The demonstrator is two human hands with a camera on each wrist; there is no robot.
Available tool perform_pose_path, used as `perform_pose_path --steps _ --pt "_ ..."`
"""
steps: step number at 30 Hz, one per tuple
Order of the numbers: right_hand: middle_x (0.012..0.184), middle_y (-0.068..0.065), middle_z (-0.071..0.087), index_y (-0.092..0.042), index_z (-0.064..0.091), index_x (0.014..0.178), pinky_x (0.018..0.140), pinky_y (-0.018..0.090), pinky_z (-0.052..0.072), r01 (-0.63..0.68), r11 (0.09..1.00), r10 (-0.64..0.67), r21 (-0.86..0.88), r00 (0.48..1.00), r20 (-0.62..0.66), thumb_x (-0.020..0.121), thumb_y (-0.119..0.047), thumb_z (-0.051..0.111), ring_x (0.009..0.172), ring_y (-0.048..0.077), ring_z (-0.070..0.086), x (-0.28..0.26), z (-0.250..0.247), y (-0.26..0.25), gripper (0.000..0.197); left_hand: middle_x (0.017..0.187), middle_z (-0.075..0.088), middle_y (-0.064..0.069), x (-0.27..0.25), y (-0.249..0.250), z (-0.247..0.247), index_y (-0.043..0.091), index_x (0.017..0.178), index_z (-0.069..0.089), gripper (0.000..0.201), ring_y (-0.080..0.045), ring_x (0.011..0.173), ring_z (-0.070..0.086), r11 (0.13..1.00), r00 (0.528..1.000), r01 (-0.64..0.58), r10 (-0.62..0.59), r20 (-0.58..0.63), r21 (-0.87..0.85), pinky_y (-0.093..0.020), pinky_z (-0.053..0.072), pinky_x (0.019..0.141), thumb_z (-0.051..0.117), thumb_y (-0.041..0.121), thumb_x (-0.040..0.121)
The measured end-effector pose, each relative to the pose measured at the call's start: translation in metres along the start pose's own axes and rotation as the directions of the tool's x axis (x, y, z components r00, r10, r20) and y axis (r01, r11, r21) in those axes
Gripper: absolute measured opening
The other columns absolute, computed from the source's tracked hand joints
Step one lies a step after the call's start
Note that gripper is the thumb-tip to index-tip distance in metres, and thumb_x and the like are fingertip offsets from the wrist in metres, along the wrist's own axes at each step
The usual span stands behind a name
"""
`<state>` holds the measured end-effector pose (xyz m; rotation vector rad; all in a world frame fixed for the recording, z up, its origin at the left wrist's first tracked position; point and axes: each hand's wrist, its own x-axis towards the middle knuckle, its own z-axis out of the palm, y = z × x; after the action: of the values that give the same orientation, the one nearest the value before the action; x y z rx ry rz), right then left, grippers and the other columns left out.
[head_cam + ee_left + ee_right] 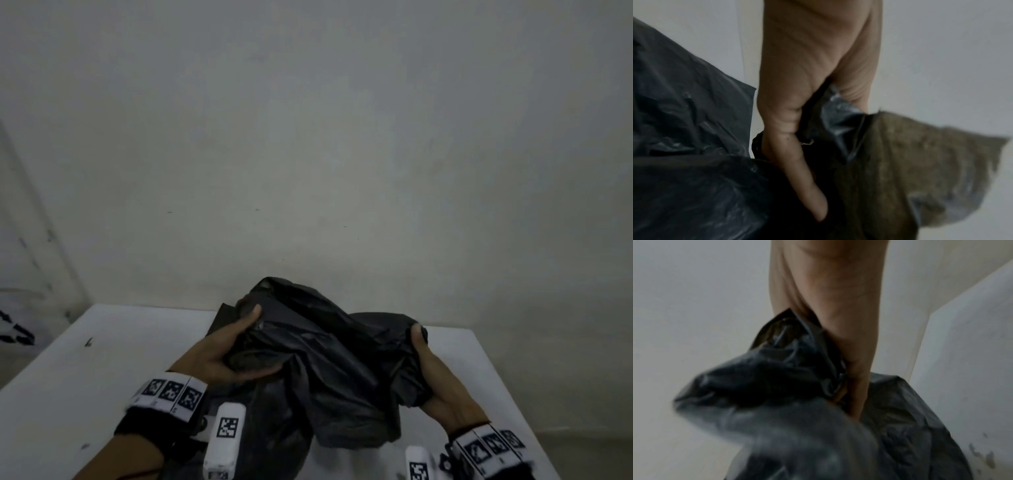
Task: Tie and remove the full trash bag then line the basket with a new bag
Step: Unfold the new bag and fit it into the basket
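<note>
Black trash bag [318, 346] bunched above white table [102, 363], stretched between both hands. Left hand [222, 349] clenches a gathered fold on the bag's left side; right hand [435, 373] grips the right edge, fingers curled into plastic. Slack hangs between them.

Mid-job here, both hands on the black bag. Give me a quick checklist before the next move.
1. Left hand grips the bag: ok.
2. Right hand grips the bag's other side: ok.
3. Bag spread between the hands above the table: ok.
4. Bag mouth found and open: cannot tell, the plastic is bunched.
5. Basket ready for lining: cannot tell, none clearly in view.
6. Which bag this is, full or new: cannot tell.
</note>
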<state>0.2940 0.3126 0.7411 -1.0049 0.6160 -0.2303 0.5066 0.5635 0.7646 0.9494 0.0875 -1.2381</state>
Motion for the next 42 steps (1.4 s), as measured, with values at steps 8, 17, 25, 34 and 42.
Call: perform_pose_path --steps 8,17,25,34,42 --pt "0.125 0.022 0.064 -0.005 0.059 0.128 0.085 0.052 0.055 0.098 0.853 -0.067 0.512 0.995 -0.080 0.087 -0.057 0.053 0.116 0.039 0.061 -0.001 -0.005 -0.026 0.066 0.132 0.052 -0.033 0.014 -0.015 -0.002 -0.002 0.131 0.053 0.077 -0.049 0.121 0.046 0.904 0.980 -0.063 0.136 0.144 -0.422 -0.072 0.049 0.070 0.083 0.018 0.062" --pt "0.120 0.012 0.067 -0.015 0.063 0.124 0.064 0.036 0.062 0.372 0.926 -0.353 0.073 0.917 -0.186 0.086 -0.067 0.047 0.086 0.023 0.073 -0.002 -0.023 -0.039 0.067 0.121 0.060 -0.032 0.024 -0.005 0.022 -0.007 0.125 0.056 0.062 -0.048 0.102 0.063 0.850 0.946 -0.155 0.274 0.171 -0.504 -0.063 0.054 0.064 0.078 0.018 0.072" --pt "0.111 -0.018 0.056 -0.041 0.054 0.118 0.074 0.009 0.045 0.321 0.440 -0.379 -0.838 0.913 0.151 0.054 -0.075 0.070 0.103 0.005 0.058 -0.024 -0.029 -0.026 0.075 0.143 0.047 -0.019 0.031 0.012 0.022 0.009 0.141 0.047 0.069 -0.035 0.130 0.045 0.987 0.992 -0.108 0.115 0.058 -0.117 -0.055 0.050 0.093 0.044 0.058 0.092" --pt "0.082 0.001 0.066 -0.010 0.058 0.077 0.062 0.023 0.042 0.093 0.222 -0.292 -0.971 0.956 0.025 0.045 -0.091 0.054 0.072 0.007 0.060 -0.028 -0.021 -0.042 0.087 0.132 0.059 -0.016 0.015 0.024 0.034 0.003 0.130 0.055 0.076 -0.030 0.120 0.059 0.914 0.974 -0.223 0.197 0.109 0.340 -0.038 0.055 0.091 0.073 0.050 0.074" --pt "0.152 0.021 0.035 -0.006 0.029 0.149 0.115 0.047 0.027 0.273 0.928 -0.317 0.255 0.937 0.150 0.096 -0.058 0.020 0.143 0.031 0.029 -0.009 -0.051 -0.048 0.075 0.119 0.068 -0.012 0.016 0.033 -0.007 0.001 0.128 0.057 0.112 -0.029 0.108 0.066 0.715 0.966 -0.221 0.253 0.050 0.663 -0.037 0.056 0.087 0.094 0.050 0.035"
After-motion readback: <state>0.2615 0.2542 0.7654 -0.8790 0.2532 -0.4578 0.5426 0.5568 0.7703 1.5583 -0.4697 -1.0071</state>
